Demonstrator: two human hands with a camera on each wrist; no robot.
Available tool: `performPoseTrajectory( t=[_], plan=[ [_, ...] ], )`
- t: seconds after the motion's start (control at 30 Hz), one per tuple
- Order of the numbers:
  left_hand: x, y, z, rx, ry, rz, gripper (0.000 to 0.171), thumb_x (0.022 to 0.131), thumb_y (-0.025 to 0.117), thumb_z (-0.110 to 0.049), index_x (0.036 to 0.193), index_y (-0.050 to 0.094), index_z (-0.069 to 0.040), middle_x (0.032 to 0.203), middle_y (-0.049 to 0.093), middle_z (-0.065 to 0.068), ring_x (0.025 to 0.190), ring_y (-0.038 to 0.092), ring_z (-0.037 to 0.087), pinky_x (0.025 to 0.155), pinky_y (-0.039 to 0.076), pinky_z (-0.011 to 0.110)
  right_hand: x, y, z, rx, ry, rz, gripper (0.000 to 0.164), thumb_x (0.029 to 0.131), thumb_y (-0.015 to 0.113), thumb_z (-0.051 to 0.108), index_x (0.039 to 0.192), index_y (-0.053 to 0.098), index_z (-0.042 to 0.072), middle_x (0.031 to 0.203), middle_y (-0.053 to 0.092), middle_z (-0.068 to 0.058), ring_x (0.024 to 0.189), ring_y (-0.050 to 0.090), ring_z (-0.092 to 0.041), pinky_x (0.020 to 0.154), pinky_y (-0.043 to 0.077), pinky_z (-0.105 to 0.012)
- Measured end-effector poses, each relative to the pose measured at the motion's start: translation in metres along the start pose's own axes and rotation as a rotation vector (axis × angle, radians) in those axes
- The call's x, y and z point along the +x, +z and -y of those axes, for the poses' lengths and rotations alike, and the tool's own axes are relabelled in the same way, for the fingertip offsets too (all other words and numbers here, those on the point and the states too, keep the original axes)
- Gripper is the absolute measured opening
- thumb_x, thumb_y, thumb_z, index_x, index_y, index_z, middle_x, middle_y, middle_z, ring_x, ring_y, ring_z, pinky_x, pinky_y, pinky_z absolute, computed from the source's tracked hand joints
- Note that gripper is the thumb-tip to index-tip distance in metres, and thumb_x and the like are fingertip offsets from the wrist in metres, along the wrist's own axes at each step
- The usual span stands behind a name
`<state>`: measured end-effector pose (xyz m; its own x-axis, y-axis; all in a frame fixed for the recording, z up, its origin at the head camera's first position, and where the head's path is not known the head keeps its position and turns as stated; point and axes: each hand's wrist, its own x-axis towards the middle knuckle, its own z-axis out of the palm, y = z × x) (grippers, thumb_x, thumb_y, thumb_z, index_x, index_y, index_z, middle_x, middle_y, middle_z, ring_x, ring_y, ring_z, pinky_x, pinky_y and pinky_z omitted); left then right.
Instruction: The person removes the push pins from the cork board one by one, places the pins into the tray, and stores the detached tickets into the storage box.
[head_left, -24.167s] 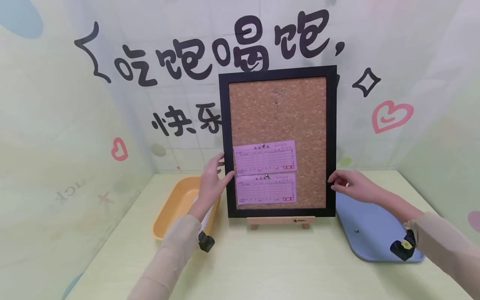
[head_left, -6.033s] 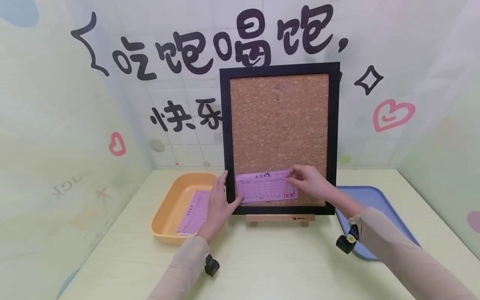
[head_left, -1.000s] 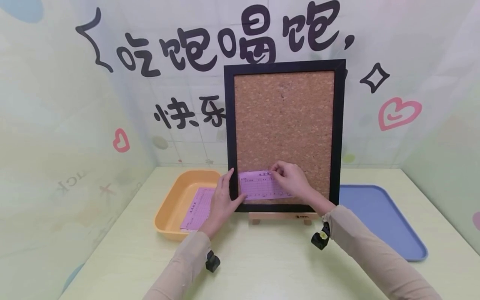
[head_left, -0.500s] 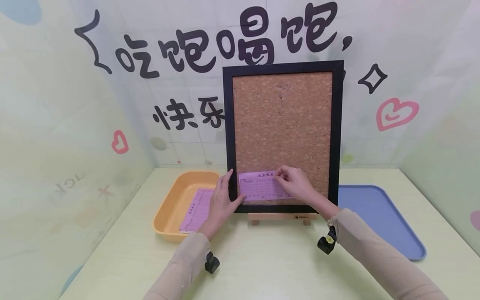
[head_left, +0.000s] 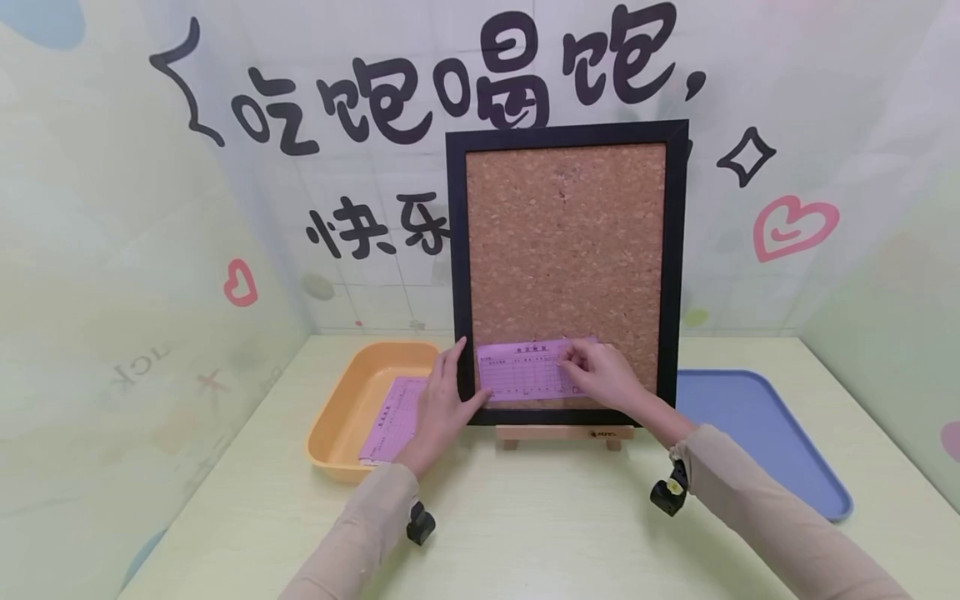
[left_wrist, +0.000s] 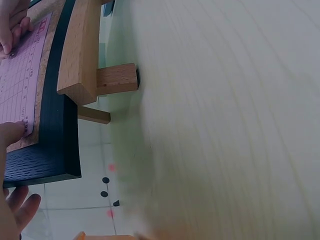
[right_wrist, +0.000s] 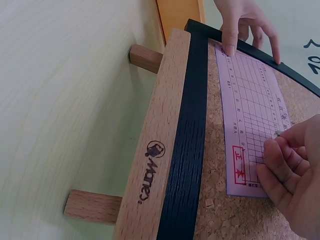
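A black-framed corkboard point(head_left: 566, 242) leans on a small wooden easel point(head_left: 562, 432). A pink printed slip point(head_left: 517, 372) lies against the cork at its lower left. My left hand point(head_left: 446, 400) grips the board's left edge, its thumb on the slip's lower left corner and its fingers round the frame's outer side. My right hand point(head_left: 603, 372) is over the slip's right part, thumb and forefinger pinching a small silvery pushpin point(right_wrist: 278, 133). The fingers mostly cover the pin, and whether its point is in the slip I cannot tell.
An orange tray point(head_left: 337, 417) with more pink slips point(head_left: 396, 421) stands left of the board, partly behind my left hand. At the right a blue tray point(head_left: 757, 433) lies partly behind my right forearm. A printed cloth wall stands close behind the board.
Over the last second my right hand has slid right and slightly down from the slip's top edge. The upper slip, on the board 24 seconds ago, is gone. My left hand stays put.
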<state>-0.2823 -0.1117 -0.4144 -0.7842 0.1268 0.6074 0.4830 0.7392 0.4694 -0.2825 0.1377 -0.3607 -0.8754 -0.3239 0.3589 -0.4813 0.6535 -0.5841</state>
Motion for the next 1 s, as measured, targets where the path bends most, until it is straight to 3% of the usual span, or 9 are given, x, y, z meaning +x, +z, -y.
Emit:
performPoseTrajectory(
  t=[0.13, 0.3, 0.43, 0.6, 0.8, 0.9, 1.0],
  plan=[
    [0.002, -0.001, 0.001, 0.038, 0.033, -0.017, 0.083, 0.071, 0.078, -0.023, 0.139, 0.031, -0.014, 0.122, 0.046, 0.011, 0.095, 0.053, 0.025, 0.074, 0.050, 0.037, -0.001, -0.001, -0.001, 0.001, 0.005, 0.013, 0.006, 0.087, 0.057, 0.009, 0.086, 0.061, 0.005, 0.063, 0.053, 0.000, 0.050, 0.043, -0.010, 0.041, 0.034, -0.020],
    [0.005, -0.005, 0.002, 0.078, 0.055, -0.039, 0.079, 0.070, 0.079, -0.022, 0.136, 0.036, -0.013, 0.116, 0.047, 0.012, 0.087, 0.049, 0.022, 0.068, 0.049, 0.033, -0.001, -0.001, -0.002, -0.005, 0.014, 0.023, 0.005, 0.087, 0.057, 0.009, 0.087, 0.061, 0.005, 0.064, 0.053, 0.000, 0.051, 0.044, -0.011, 0.042, 0.035, -0.021],
    [0.010, -0.010, 0.001, 0.127, 0.090, -0.077, 0.070, 0.070, 0.078, -0.023, 0.130, 0.045, -0.010, 0.110, 0.047, 0.013, 0.084, 0.047, 0.021, 0.064, 0.046, 0.030, -0.001, 0.000, -0.002, -0.013, 0.015, 0.022, 0.005, 0.087, 0.058, 0.009, 0.086, 0.061, 0.005, 0.064, 0.054, -0.001, 0.052, 0.044, -0.011, 0.043, 0.035, -0.021],
    [0.019, -0.016, -0.004, 0.159, 0.147, -0.113, 0.056, 0.070, 0.078, -0.022, 0.119, 0.054, -0.006, 0.110, 0.050, 0.013, 0.093, 0.049, 0.025, 0.068, 0.048, 0.033, -0.001, 0.000, -0.003, -0.022, 0.007, 0.014, 0.005, 0.086, 0.058, 0.009, 0.086, 0.061, 0.005, 0.064, 0.054, 0.000, 0.051, 0.044, -0.010, 0.042, 0.035, -0.021],
    [0.027, -0.021, -0.011, 0.200, 0.257, -0.045, 0.053, 0.069, 0.078, -0.020, 0.115, 0.057, -0.004, 0.111, 0.054, 0.011, 0.101, 0.050, 0.025, 0.085, 0.047, 0.034, -0.001, -0.001, -0.003, -0.021, 0.000, 0.010, 0.004, 0.086, 0.058, 0.008, 0.085, 0.061, 0.005, 0.062, 0.053, 0.000, 0.050, 0.043, -0.010, 0.042, 0.034, -0.020],
    [0.030, -0.021, -0.013, 0.205, 0.301, -0.003, 0.054, 0.069, 0.078, -0.020, 0.116, 0.057, -0.004, 0.110, 0.055, 0.010, 0.100, 0.050, 0.023, 0.085, 0.046, 0.032, -0.001, -0.001, -0.003, -0.017, 0.003, 0.016, 0.004, 0.086, 0.058, 0.008, 0.085, 0.061, 0.005, 0.062, 0.052, 0.000, 0.049, 0.043, -0.010, 0.042, 0.034, -0.020],
    [0.032, -0.020, -0.015, 0.209, 0.304, 0.029, 0.054, 0.070, 0.077, -0.021, 0.118, 0.056, -0.005, 0.108, 0.055, 0.009, 0.099, 0.049, 0.022, 0.083, 0.046, 0.031, -0.001, -0.001, -0.002, -0.011, 0.003, 0.020, 0.004, 0.087, 0.058, 0.008, 0.085, 0.061, 0.005, 0.062, 0.053, 0.000, 0.050, 0.043, -0.010, 0.042, 0.034, -0.020]
  ],
)
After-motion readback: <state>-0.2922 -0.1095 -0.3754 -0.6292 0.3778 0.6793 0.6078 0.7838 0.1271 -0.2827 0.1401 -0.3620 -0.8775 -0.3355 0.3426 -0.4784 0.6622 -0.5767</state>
